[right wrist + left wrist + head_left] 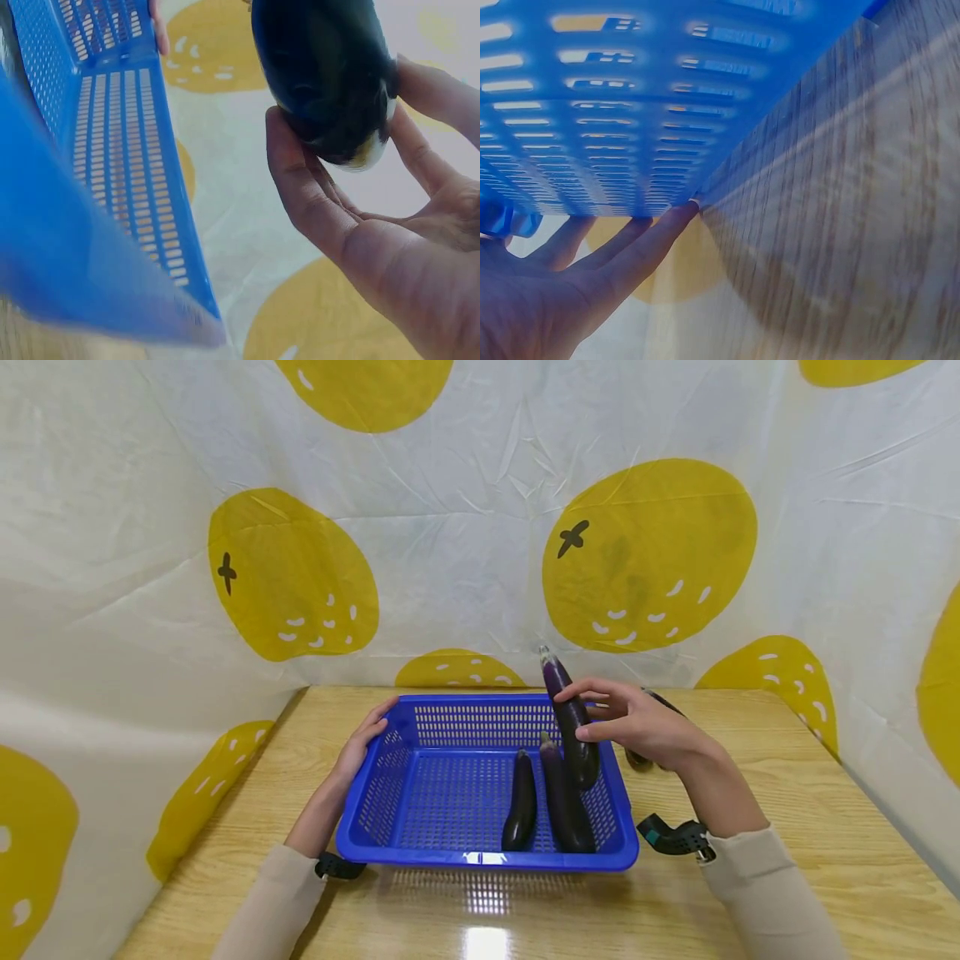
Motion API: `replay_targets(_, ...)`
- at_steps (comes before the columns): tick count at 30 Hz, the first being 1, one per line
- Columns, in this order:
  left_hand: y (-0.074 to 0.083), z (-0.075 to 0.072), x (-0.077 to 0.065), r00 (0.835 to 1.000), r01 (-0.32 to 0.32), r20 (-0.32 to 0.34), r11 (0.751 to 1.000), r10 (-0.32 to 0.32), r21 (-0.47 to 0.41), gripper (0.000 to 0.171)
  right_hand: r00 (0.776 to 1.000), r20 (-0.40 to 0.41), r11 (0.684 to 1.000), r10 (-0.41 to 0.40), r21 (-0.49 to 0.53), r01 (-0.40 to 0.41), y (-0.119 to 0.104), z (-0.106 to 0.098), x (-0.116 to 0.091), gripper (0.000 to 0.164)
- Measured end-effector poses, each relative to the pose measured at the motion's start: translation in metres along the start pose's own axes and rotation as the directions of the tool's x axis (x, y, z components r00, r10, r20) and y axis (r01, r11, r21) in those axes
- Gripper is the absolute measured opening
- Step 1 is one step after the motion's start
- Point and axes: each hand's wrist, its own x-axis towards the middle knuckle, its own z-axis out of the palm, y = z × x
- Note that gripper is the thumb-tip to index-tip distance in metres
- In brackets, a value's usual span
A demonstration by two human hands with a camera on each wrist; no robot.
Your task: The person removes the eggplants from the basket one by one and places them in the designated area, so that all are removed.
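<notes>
My right hand holds a dark purple eggplant between thumb and fingers, tilted with its stem end up. Its lower end overlaps the right end of a blue plastic basket. In the right wrist view the rounded bottom of this eggplant shows between the fingers. Inside the basket lie two more eggplants, a slimmer one and a thicker one, side by side at the right. At the basket's left side my left hand touches the rim; straight fingers lie against the perforated outer wall.
Behind my right hand, more dark eggplant partly shows on the wooden table. A white cloth with yellow fruit prints hangs along the back and sides. A black wrist mount sits near the basket's right edge.
</notes>
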Motion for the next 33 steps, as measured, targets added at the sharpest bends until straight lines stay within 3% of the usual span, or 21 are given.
replay_targets(7,0.0,-0.001,0.0,1.0,-0.009,0.007,1.0,0.009,0.007,0.055,0.998,0.021,0.993,-0.062,0.1,0.06,0.014,-0.014,-0.008,0.04)
replay_targets(14,0.0,-0.001,0.0,1.0,-0.016,0.011,1.0,0.016,0.011,0.055,0.997,0.023,0.99,-0.076,0.117,0.073,0.028,-0.026,-0.017,0.043)
replay_targets(25,-0.001,-0.001,-0.002,1.0,-0.001,0.002,1.0,0.0,0.017,0.055,0.997,-0.013,0.996,-0.074,0.043,0.074,0.037,-0.039,-0.028,0.044)
replay_targets(33,0.0,0.0,-0.001,1.0,-0.014,-0.002,1.0,0.014,0.016,0.055,0.996,-0.009,0.984,-0.086,0.155,0.086,0.044,-0.051,-0.031,0.048)
